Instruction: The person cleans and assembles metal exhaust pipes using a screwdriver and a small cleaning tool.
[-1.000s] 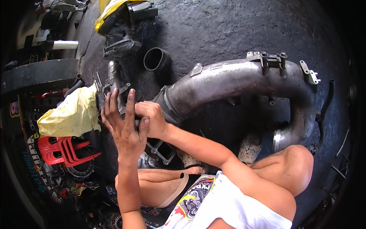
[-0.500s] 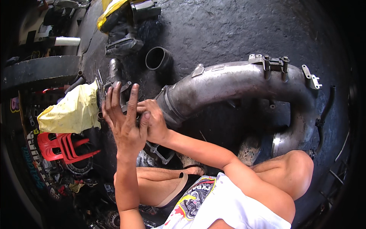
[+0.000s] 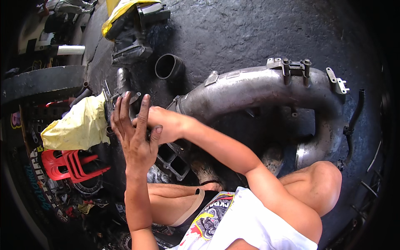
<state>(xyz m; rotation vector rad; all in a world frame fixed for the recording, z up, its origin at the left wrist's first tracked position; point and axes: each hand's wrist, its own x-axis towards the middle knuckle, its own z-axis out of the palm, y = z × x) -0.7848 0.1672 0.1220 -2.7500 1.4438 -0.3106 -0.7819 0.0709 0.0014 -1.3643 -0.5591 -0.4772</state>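
My left hand (image 3: 137, 137) is raised with its darkened fingers stretched upward and the thumb apart, holding nothing. Just behind it, my right hand (image 3: 164, 125) is curled; its fingertips are mostly hidden by the left hand, so what it grips cannot be made out. Below the right hand lies a metal flange (image 3: 174, 161) with squarish openings. Right of the hands, a large curved metal pipe (image 3: 246, 85) arches across the floor, with a bracket and bolts (image 3: 296, 66) on its top. Beyond my left fingertips is a short metal tube piece (image 3: 123, 79).
A black rubber sleeve (image 3: 170, 66) stands on the dark floor. To the left are a pale yellow cloth (image 3: 77, 123) and a red plastic chair (image 3: 75, 164). A ribbed black hose (image 3: 358, 110) lies at the far right, and a yellow-covered dark part (image 3: 133, 33) sits at the far side.
My right hand has turned and slid left, its fingers now further behind the left hand. More of the flange shows below. The left hand keeps its spread pose.
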